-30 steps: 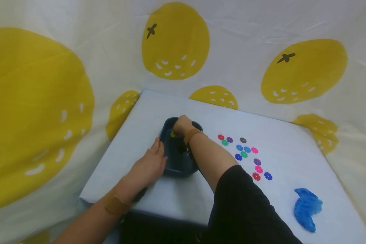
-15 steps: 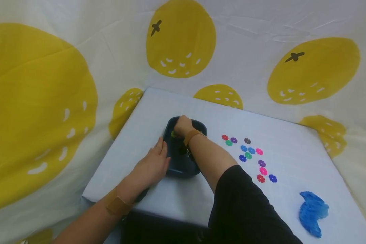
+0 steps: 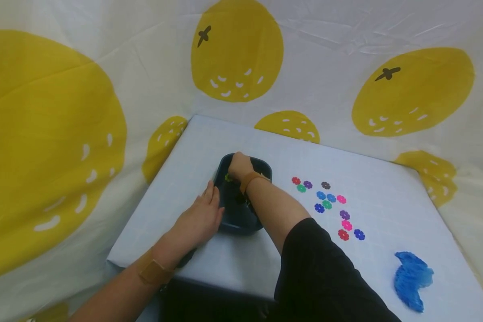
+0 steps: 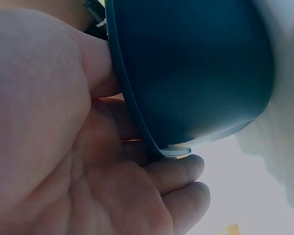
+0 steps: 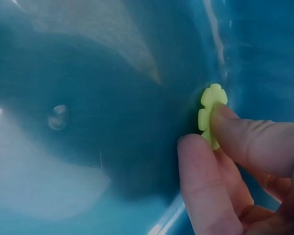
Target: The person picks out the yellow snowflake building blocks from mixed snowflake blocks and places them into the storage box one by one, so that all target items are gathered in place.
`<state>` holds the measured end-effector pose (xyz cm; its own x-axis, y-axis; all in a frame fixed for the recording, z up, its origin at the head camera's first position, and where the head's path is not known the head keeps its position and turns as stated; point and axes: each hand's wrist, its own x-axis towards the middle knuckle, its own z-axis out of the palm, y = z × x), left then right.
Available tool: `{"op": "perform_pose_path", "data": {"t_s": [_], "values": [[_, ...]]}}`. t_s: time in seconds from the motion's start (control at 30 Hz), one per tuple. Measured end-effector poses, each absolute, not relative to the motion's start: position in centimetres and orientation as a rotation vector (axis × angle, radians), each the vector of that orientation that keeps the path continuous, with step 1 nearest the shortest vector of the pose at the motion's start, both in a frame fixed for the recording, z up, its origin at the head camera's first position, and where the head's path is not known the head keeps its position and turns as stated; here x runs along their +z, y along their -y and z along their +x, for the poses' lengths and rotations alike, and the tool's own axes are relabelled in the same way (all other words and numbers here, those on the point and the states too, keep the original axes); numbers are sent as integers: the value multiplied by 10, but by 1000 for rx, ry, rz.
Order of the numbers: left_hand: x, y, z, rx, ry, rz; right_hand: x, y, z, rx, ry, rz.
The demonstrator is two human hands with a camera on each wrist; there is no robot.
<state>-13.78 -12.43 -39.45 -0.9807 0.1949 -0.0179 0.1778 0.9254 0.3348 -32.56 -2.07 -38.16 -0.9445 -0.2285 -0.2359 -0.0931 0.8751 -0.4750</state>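
A dark blue plastic basin [image 3: 241,221] stands on the white tabletop. My right hand [image 3: 241,167] reaches down into its far part. Between thumb and fingers it pinches a yellow-green flower-shaped disc [image 5: 214,115], held on edge close to the basin's wall in the right wrist view. A bit of the same disc shows beside the knuckles in the head view. My left hand [image 3: 201,214] rests along the basin's left side. In the left wrist view its fairly straight fingers [image 4: 179,174] lie at the rim, some passing behind it.
Several coloured flower-shaped discs [image 3: 326,205] lie flat on the table [image 3: 290,250], right of the basin. A crumpled blue plastic piece [image 3: 411,281] is at the right front. Behind hangs a white curtain [image 3: 318,80] with yellow fruit prints.
The head view has shifted slightly. Both hands stay in place at the basin, and the discs on the table have not moved.
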Motion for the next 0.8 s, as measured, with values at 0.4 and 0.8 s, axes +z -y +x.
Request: {"op": "perform_pose_path", "data": {"t_s": [0.4,0.8], "values": [[-395,125,-135,498,-3071,318,-390,19,-330,-723,-2777,-187],[-402,128,-140,549,-3072,313,-325,-33,-319,-563,-2945,-431]]}}
